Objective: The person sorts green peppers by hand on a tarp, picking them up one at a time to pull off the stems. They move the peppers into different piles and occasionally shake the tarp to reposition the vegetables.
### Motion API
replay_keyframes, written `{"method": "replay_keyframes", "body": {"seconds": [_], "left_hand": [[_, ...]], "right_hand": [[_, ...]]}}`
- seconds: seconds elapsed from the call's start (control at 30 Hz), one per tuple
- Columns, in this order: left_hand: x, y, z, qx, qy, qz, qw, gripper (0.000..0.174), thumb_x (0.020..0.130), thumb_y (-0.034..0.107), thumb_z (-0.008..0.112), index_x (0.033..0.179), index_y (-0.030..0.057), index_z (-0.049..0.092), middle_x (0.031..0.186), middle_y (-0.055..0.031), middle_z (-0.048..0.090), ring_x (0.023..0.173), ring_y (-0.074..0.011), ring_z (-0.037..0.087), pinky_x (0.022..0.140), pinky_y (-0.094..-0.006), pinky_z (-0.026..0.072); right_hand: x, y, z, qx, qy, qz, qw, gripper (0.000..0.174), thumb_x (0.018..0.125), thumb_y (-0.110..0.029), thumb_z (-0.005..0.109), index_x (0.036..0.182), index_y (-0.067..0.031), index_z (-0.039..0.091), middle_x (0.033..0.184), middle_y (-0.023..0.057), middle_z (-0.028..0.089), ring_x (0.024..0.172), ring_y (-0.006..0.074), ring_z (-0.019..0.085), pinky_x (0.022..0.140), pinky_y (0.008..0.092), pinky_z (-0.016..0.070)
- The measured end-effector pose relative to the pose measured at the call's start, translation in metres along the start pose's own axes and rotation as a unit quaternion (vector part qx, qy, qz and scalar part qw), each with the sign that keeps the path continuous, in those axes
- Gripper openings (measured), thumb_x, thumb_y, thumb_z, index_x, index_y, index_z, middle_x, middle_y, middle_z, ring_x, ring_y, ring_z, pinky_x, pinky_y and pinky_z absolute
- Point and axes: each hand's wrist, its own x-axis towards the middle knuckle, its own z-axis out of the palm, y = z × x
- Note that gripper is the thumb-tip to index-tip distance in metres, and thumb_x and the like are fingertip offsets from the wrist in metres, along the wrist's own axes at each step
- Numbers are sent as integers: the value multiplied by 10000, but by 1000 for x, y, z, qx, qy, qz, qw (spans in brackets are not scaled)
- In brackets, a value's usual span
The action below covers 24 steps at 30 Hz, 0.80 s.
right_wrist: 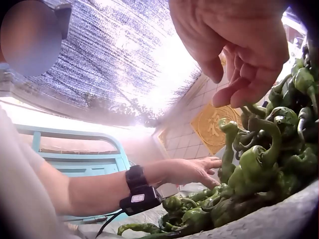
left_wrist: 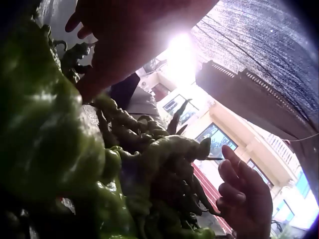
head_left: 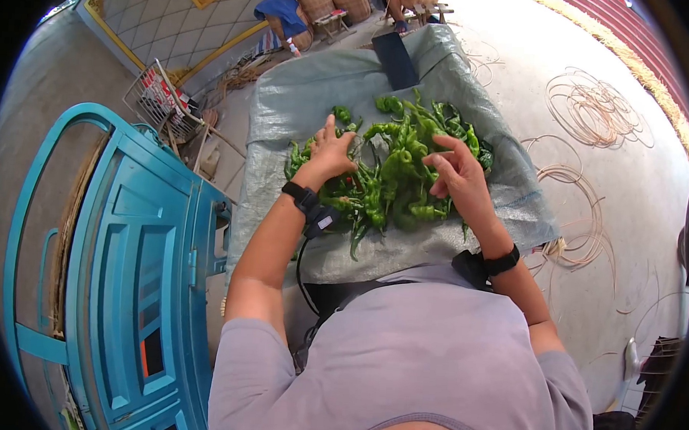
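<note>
A heap of green peppers (head_left: 396,167), some long and wrinkled, lies on a grey-green woven plastic sheet (head_left: 289,86). At the heap's left side, my left hand (head_left: 332,154) reaches down among the peppers with thumb and fingers spread; the left wrist view shows it from below, dark against the light. My right hand (head_left: 463,178) hovers at the right of the heap, index finger extended and the others loosely bent. Seen from the right wrist, the right hand (right_wrist: 239,55) hangs just over the curled peppers (right_wrist: 259,154), with nothing visible in its fingers.
A dark flat object (head_left: 395,61) lies on the sheet's far side. To the left stands a blue metal gate (head_left: 138,267), with a wire basket (head_left: 153,99) behind it. Coils of thin cane (head_left: 595,111) lie on the floor at right. Woven baskets (head_left: 315,2) stand at the back.
</note>
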Motion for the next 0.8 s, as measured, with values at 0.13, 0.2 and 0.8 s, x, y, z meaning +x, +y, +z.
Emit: {"method": "replay_keyframes", "body": {"seconds": [0.13,0.2,0.8], "left_hand": [[16,9,-5,37,-66,2,997,843,675,246,839,1435,293,478,1643,-201,-52,1393,-449,344,1098,-517,349],[27,10,1,35,-74,-23,996,810,676,227,827,1415,262,496,1645,-180,-40,1373,-439,387,1087,-501,369],[72,-22,40,-43,15,7,999,636,815,417,758,1368,215,518,1306,-168,569,1300,-388,442,1030,-544,376]], "right_hand": [[-2,2,-2,-13,-25,15,999,300,1012,-152,553,1295,-59,517,1015,53,666,610,52,591,553,195,496],[-2,4,-3,-10,-36,20,999,291,1010,-140,546,1289,-61,522,1006,48,662,607,51,586,558,195,495],[-7,21,-12,-16,-96,34,995,177,997,-60,522,1142,-58,623,908,23,646,649,42,570,597,200,494]]}}
